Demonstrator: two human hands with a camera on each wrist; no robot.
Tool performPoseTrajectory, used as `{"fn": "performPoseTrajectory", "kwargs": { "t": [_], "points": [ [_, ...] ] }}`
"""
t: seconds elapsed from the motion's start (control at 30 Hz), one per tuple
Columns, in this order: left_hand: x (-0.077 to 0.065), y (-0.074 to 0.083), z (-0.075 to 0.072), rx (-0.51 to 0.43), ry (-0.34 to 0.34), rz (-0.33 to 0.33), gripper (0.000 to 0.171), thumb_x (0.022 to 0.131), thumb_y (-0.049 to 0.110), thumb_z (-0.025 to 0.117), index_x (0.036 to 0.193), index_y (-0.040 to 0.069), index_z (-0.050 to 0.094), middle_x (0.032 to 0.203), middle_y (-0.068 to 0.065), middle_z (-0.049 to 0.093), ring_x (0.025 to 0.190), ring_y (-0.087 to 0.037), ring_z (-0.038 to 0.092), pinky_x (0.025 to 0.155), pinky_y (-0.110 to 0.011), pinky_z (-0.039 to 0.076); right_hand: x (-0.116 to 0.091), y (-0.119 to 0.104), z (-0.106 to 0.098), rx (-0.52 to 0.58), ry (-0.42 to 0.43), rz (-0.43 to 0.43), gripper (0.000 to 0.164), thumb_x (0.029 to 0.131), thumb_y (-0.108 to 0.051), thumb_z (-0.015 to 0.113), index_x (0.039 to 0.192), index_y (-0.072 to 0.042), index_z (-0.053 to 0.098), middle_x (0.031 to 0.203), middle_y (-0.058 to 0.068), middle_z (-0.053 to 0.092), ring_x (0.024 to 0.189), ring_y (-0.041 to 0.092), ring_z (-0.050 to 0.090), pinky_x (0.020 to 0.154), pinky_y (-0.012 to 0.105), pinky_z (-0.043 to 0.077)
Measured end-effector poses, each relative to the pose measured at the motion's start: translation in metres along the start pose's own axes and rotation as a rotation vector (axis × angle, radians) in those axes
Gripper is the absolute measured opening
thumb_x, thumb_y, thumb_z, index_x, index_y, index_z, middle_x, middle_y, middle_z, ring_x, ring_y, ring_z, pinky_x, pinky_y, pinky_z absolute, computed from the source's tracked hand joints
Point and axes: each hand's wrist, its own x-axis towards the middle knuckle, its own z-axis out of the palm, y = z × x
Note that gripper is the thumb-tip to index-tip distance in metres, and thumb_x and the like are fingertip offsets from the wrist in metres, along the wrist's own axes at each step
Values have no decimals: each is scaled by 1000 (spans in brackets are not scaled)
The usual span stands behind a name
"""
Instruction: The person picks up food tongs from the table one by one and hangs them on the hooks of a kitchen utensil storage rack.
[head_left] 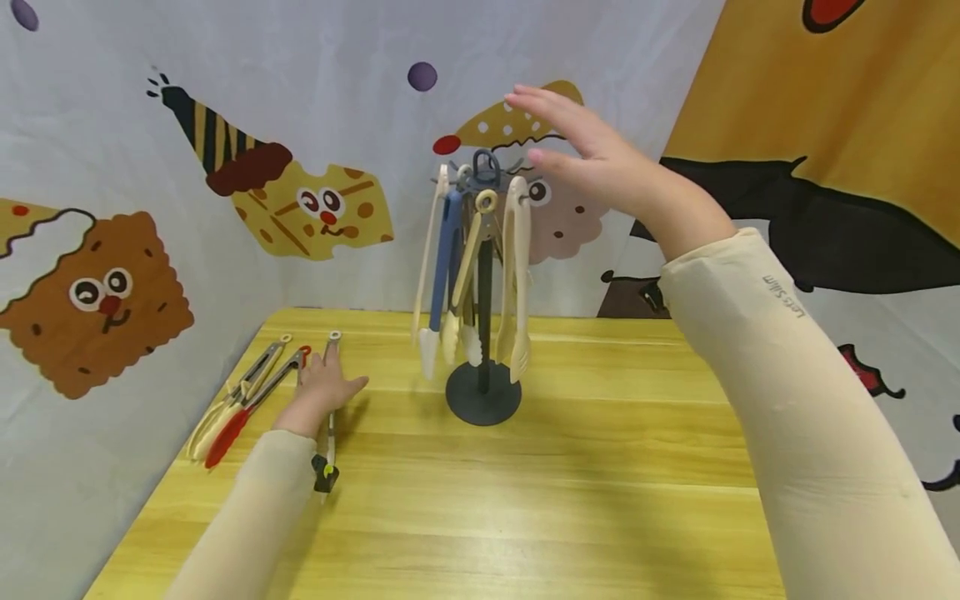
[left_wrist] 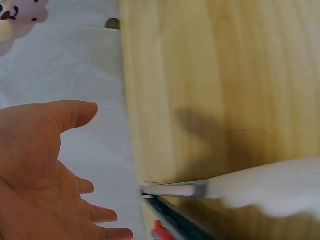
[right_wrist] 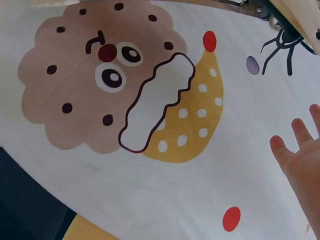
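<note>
In the head view my left hand (head_left: 322, 390) hovers over or near a pair of tongs (head_left: 335, 336) on the left of the table, fingers straight and thumb spread. The hand hides much of these tongs. The left wrist view shows their white scalloped head (left_wrist: 265, 186) apart from the open palm. Beside them lie red-tipped tongs (head_left: 227, 437) and cream tongs (head_left: 206, 429). My right hand (head_left: 600, 162) is raised with extended fingers, holding nothing, to the right of a dark rack (head_left: 483, 404). Blue tongs (head_left: 447, 242) and several pale tongs (head_left: 517, 275) hang from its hooks.
The wooden table (head_left: 480, 508) meets a cloth backdrop (head_left: 337, 92) with cartoon prints at its back and left edges. The rack stands upright on a round base near the back middle. A small black device (head_left: 325, 473) shows beside the left wrist.
</note>
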Motion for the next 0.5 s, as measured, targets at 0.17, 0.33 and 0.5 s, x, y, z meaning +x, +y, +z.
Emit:
{"fn": "performPoseTrajectory", "kwargs": {
  "t": [0.17, 0.33, 0.5],
  "points": [
    [4, -8, 11, -12, -47, -73, 95, 92, 49, 49, 149, -3, -5, 149, -38, -9, 132, -63, 1, 102, -72, 16, 4, -4, 5, -27, -49, 8, 53, 98, -35, 44, 149, -31, 30, 157, -11, 16, 145, 6, 5, 117, 43, 2],
    [6, -15, 16, -63, -70, -124, 96, 93, 47, 49, 148, -4, -11, 147, -40, -10, 132, -61, -3, 104, -71, 15, 9, -3, 8, -49, -116, 22, 50, 99, -34, 45, 147, -27, 35, 157, -7, 20, 145, 9, 8, 118, 44, 5],
    [7, -19, 18, -46, -46, -138, 93, 93, 44, 49, 148, -7, -8, 146, -42, 2, 132, -61, 4, 103, -70, 21, 13, -2, 10, -40, -139, 33, 46, 99, -32, 46, 144, -22, 41, 155, -5, 26, 144, 9, 14, 117, 43, 14]
  ]
}}
